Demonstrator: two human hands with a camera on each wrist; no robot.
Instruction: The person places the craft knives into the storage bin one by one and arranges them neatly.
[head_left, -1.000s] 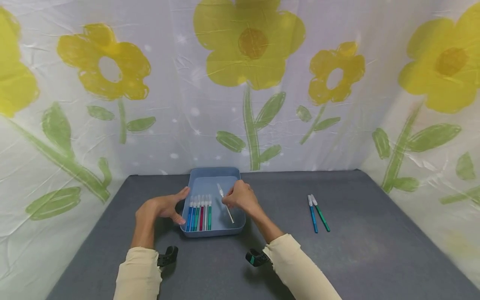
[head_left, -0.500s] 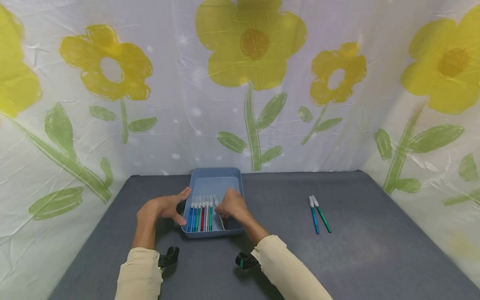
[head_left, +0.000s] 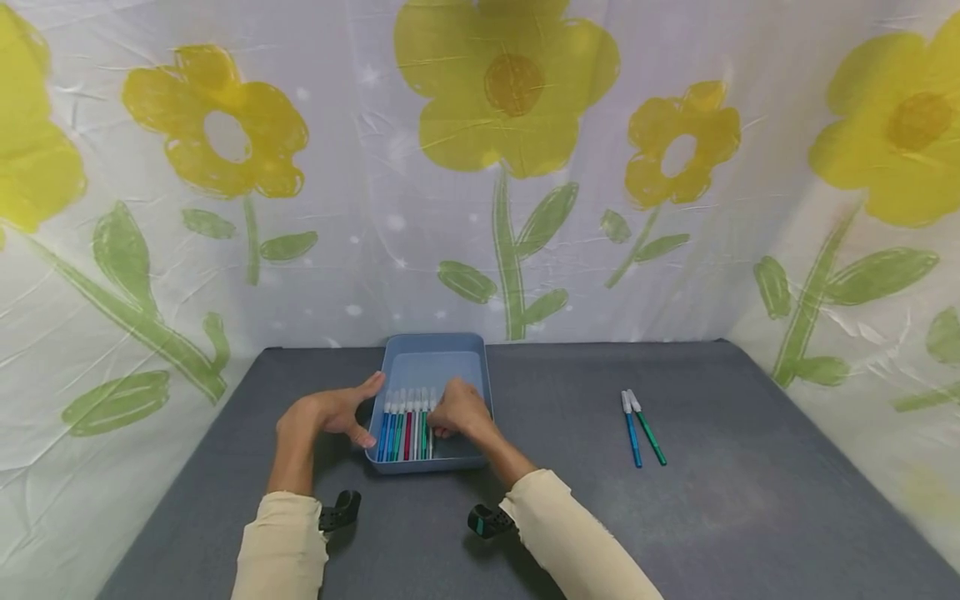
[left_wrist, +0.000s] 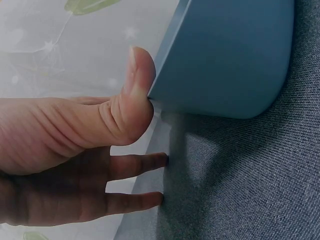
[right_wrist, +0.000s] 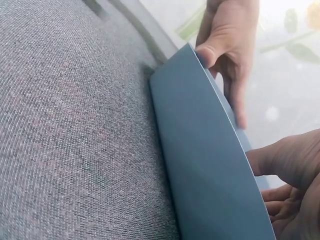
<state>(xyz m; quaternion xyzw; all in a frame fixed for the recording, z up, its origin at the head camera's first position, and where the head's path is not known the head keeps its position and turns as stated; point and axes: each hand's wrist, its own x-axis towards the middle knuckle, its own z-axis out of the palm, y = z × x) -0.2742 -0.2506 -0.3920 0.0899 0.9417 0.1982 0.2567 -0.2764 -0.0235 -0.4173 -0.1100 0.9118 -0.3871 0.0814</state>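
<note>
A blue-grey tray holds a row of slim capped pens in blue, green, red and pale colours, side by side with their whitish caps pointing away. My left hand is at the tray's left side, thumb against the rim corner and other fingers stretched out, as the left wrist view shows its thumb on the tray wall. Inside the tray, my right hand pinches a pale pen at the row's right end. The tray wall hides that pen in the right wrist view.
To the right on the dark grey table lie a blue pen and a green pen, caps close together. A flower-printed curtain stands behind the table and along both sides.
My right hand has moved left and down inside the tray with the pale pen, which has gone from slanted to lined up beside the row. My left hand stays at the tray's edge.
</note>
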